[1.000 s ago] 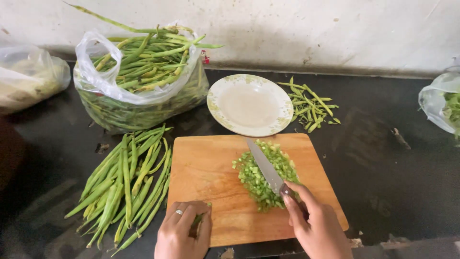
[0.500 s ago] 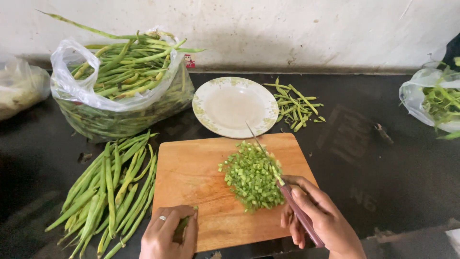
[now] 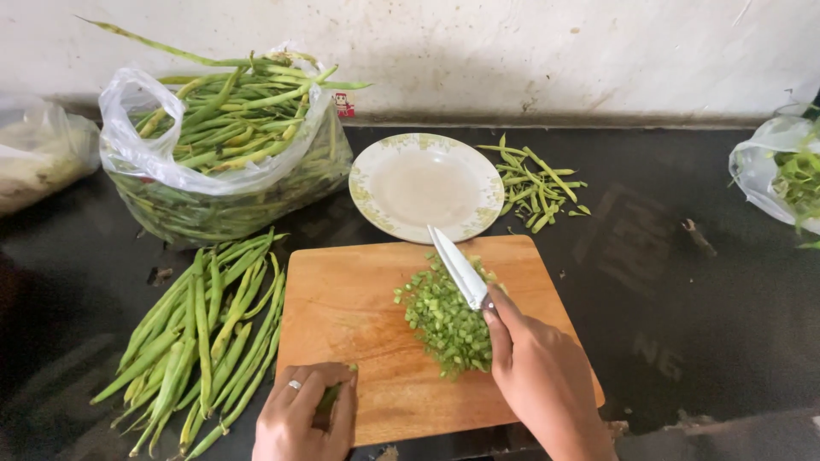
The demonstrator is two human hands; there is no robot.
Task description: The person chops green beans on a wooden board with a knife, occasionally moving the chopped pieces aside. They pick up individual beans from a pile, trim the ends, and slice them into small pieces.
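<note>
Since half a second ago the right hand (image 3: 538, 376) has turned the knife (image 3: 459, 269) so its blade lies flatter and points toward the plate (image 3: 425, 186), where before it stood edge-up over the pile. The grip of that hand is clamped on the knife handle, forefinger stretched along the blade's base, and the blade rests against the top of the chopped beans (image 3: 446, 320), which sit in a heap near the middle of the cutting board (image 3: 350, 316). The left hand (image 3: 306, 417), ring on one finger, stays at the board's near left corner, its grip closed on a few bean stubs (image 3: 329, 398). The board lies at the near edge of the dark tabletop (image 3: 683, 316). A loose bunch of whole beans (image 3: 201, 337) lies just beside the board's left edge. Behind them a clear bag of beans (image 3: 222, 154) stands by the far wall. Trimmed bean ends (image 3: 538, 189) lie just right of the plate. Another bag of greens (image 3: 786, 175) sits at the right edge
</note>
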